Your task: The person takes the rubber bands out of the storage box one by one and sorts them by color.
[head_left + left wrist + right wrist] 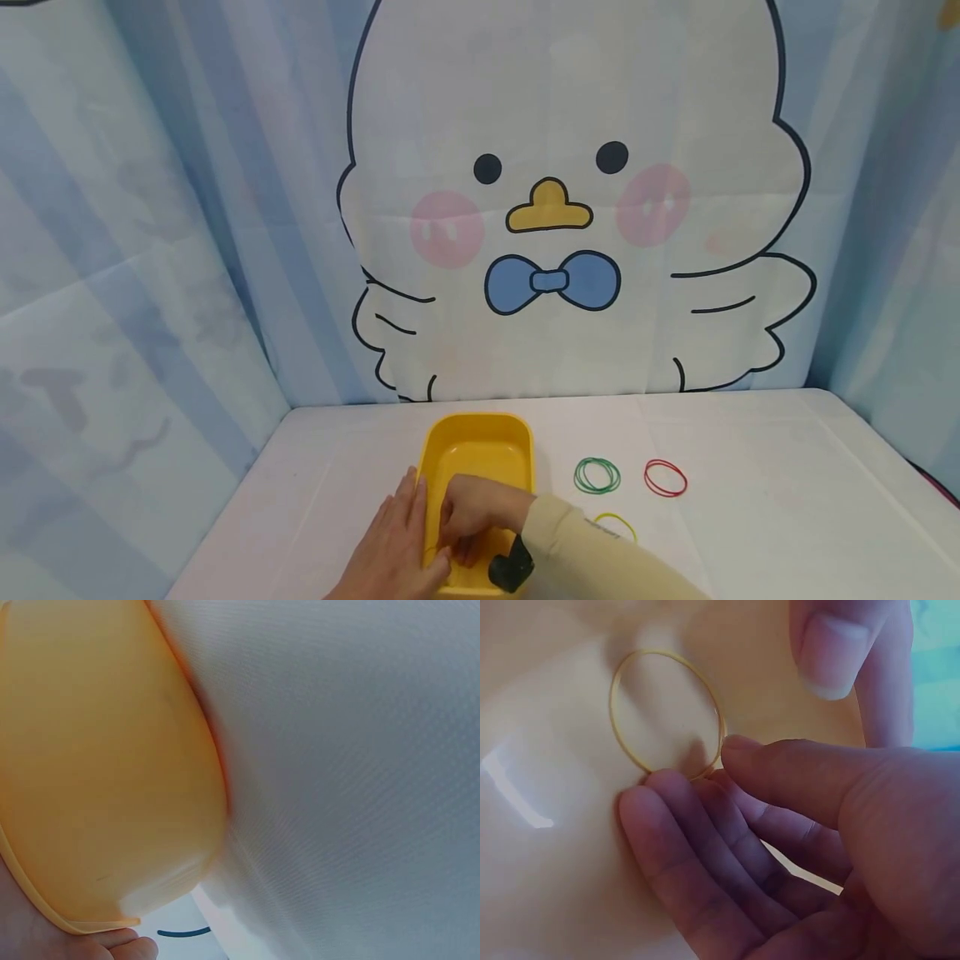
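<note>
A yellow tray (pixel 477 457) stands on the white table (pixel 750 517). My left hand (pixel 396 542) lies along its left wall with the fingers straight and the thumb (pixel 831 646) hooked over the rim, holding the tray (pixel 105 765). My right hand (pixel 474 518) reaches down inside the tray. In the right wrist view a yellow rubber band (pixel 660 652) lies flat on the tray floor (pixel 555 862). The loosely curled fingers and thumb of my right hand (pixel 705 769) touch its near edge. A small gap shows between thumb and fingers.
To the right of the tray, a green rubber band (pixel 597 475), a red one (pixel 665 477) and another yellow one (pixel 617 524) lie on the table. A cloth backdrop with a cartoon duck (pixel 555 208) closes off the back and sides.
</note>
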Demonstrator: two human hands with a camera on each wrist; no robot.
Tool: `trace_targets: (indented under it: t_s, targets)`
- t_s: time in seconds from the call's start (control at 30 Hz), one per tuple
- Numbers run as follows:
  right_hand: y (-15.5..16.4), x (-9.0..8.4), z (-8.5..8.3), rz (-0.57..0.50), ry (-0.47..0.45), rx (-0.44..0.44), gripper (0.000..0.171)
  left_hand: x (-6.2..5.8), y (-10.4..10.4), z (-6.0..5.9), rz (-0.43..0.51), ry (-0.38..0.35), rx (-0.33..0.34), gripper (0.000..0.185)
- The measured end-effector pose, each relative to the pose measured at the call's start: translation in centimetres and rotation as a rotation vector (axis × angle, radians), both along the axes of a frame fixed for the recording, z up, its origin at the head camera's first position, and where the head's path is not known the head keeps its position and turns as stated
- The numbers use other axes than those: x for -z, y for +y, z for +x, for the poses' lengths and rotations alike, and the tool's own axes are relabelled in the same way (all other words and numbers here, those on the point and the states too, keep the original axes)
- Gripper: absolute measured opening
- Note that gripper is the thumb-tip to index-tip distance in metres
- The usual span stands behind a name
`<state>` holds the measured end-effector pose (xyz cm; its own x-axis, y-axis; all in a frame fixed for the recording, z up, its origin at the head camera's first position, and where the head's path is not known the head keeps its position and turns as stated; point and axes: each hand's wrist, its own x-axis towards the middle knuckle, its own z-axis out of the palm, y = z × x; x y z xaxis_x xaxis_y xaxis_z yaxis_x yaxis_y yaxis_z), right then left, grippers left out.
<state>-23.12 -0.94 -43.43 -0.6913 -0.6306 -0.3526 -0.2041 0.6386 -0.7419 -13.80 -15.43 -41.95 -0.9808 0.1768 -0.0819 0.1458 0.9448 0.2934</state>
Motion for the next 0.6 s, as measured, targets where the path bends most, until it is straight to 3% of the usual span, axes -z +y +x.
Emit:
trace_targets:
  t_s: [0.17,0.43,0.6]
  targets:
    - [-0.1,-3.6,2.6,0.009,0.005,0.048,0.015,0.0,-0.1,0.1,-0.007,0.015,0.011,0.085]
    - [-0.6,-3.7,2.6,0.048,0.009,0.058,0.016,-0.1,-0.1,0.0,-0.009,-0.017,0.003,0.082]
    - [-0.9,-3.6,2.6,0.106,0.058,0.049,0.016,0.0,0.0,-0.2,-0.008,-0.028,-0.006,0.082]
